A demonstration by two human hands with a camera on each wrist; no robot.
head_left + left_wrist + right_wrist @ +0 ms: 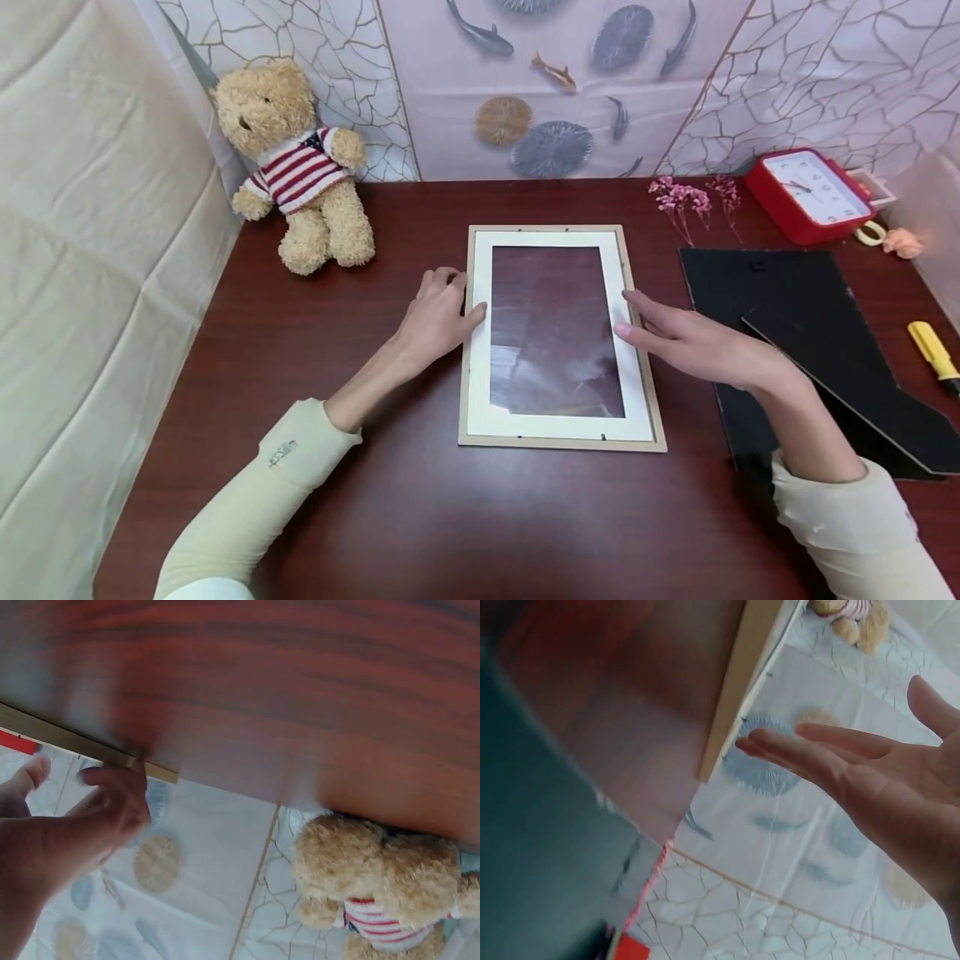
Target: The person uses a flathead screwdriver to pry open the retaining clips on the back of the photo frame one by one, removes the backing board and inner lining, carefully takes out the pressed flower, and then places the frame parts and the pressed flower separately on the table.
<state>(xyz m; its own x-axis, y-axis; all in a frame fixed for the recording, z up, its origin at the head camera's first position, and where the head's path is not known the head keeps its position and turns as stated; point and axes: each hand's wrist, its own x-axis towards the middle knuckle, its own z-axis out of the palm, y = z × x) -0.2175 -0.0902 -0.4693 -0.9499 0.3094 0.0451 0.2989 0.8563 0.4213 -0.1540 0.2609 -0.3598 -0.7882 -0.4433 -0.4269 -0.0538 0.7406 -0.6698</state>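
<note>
A pale wooden picture frame (562, 446) lies back side up on the table, with a white mat (570, 427) and a clear pane (555, 333) inside it. My left hand (437, 315) holds the frame's left side, fingers bent against the outer edge and thumb over the mat. In the left wrist view, bent fingers (120, 787) meet the frame's side. On the opposite side, my right hand (697, 342) is spread, its straight fingertips over the right border. The right wrist view shows this hand's long fingers (817, 761) extended beside the frame.
A black backing board (780, 283) with its stand (847, 387) lies at the right. Beyond are pink dried flowers (678, 198) and a red clock (813, 192). A yellow-handled tool (932, 348) lies at the right edge. A teddy bear (303, 167) sits at the back left.
</note>
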